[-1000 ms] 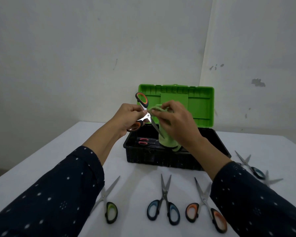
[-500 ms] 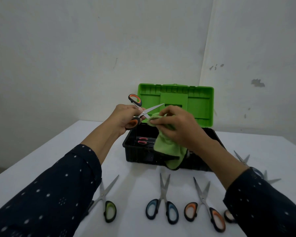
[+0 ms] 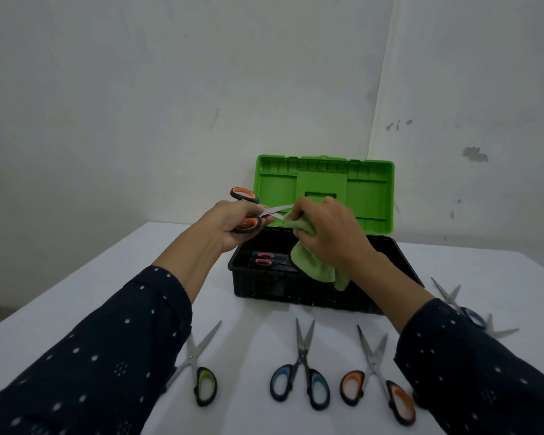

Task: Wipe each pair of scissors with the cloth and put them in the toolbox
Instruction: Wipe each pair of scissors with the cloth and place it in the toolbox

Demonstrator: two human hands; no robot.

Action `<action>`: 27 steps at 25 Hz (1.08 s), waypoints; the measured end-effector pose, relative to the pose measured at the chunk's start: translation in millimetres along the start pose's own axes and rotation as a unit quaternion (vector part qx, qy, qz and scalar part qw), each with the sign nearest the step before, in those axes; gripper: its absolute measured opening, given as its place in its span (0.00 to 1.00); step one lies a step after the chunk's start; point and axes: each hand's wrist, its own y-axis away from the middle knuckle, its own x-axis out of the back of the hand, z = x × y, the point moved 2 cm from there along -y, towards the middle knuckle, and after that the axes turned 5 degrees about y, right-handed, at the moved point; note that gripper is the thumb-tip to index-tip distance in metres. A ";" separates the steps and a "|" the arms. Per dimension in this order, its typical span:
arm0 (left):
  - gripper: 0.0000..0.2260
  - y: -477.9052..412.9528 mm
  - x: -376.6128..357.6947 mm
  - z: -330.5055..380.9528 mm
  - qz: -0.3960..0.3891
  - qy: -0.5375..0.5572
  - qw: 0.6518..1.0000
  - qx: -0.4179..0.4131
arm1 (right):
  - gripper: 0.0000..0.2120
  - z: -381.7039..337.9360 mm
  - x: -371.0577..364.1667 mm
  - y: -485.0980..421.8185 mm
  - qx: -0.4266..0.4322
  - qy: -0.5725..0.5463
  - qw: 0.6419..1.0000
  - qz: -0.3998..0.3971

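Wiping is what is going on now. The left hand [image 3: 230, 224] grips the held scissors [image 3: 272, 211] by their orange and black handles, up in the air just over the toolbox [image 3: 264, 290]. The blades are a little apart. The right hand [image 3: 330, 237] pinches the green cloth [image 3: 314, 268] around the blades, and the rest of the cloth hangs down into the box. The green lid [image 3: 368, 196] stands up.

One pink pair [image 3: 264, 259] lies in the box. The cloth and hand hide part of the inside, so I cannot tell if more are there.

A lot looks left to do. On the white surface [image 3: 139, 277] lie a green pair [image 3: 201, 372], a blue pair [image 3: 302, 372] and a second orange pair [image 3: 377, 381]. At least two more scissors [image 3: 462, 309] lie to the right, partly hidden by a sleeve. I think each one needs a wipe, then a spot in the box.
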 end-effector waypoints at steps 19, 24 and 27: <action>0.09 17.9 -4.1 25.9 -0.124 -0.558 0.791 -0.216 | 0.12 31.8 34.2 -6.3 -0.204 -0.290 0.899 -0.258; 0.04 10.4 12.3 17.9 -0.083 -0.454 0.863 -0.205 | 0.11 48.1 35.6 -4.7 -0.280 -0.301 0.910 -0.046; 0.05 5.6 16.3 18.7 -0.045 -0.389 0.900 -0.193 | 0.11 42.3 45.3 -2.8 -0.238 -0.228 0.942 0.065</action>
